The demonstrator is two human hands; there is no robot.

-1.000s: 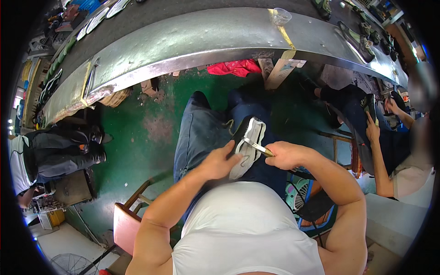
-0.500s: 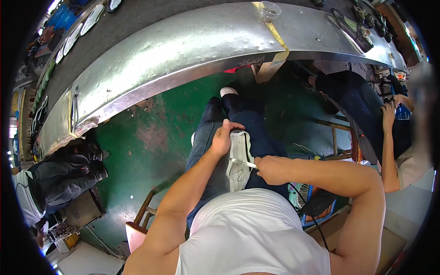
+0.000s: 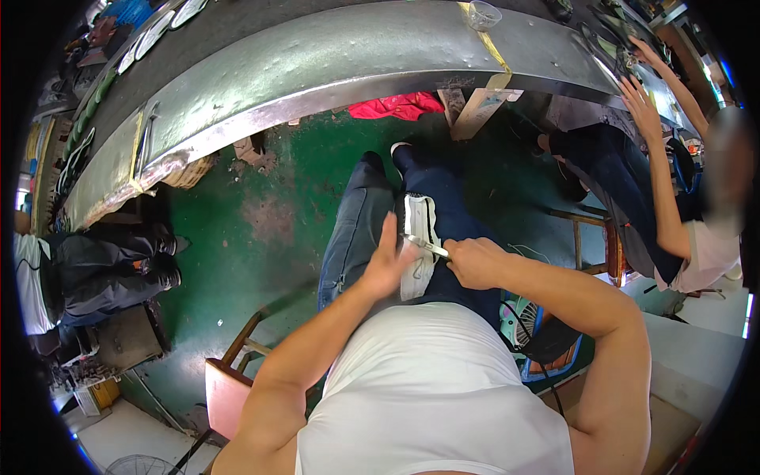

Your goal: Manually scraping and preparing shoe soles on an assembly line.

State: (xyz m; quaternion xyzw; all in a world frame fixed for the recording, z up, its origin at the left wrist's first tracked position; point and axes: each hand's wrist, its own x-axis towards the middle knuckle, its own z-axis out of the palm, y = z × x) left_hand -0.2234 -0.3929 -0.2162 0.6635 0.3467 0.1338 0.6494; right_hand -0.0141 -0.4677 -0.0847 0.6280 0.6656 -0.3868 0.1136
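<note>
A pale white-and-grey shoe upper (image 3: 419, 218) with a dark edging lies lengthwise across my thighs. My right hand (image 3: 473, 263) is closed around a slim silver hand tool (image 3: 427, 245), whose kind is hard to make out. The tool's tip points left over the middle of the shoe upper. At the upper's left edge, close to the tip, my left hand (image 3: 386, 265) is somewhat blurred. Its fingers are apart and extended, and nothing shows in its grasp.
A metal-topped bench (image 3: 317, 67) curves across the front, with a clear plastic tub (image 3: 483, 14) on it. Red cloth (image 3: 396, 106) lies beneath. One co-worker (image 3: 665, 198) reaches over the bench at right; another person (image 3: 103, 269) is at left. A wooden chair (image 3: 229, 384) stands by my left elbow.
My left hand has let go of the shoe upper's far end and come back toward the tool's tip. My right hand keeps the tool. The co-worker at right has reached out onto the bench.
</note>
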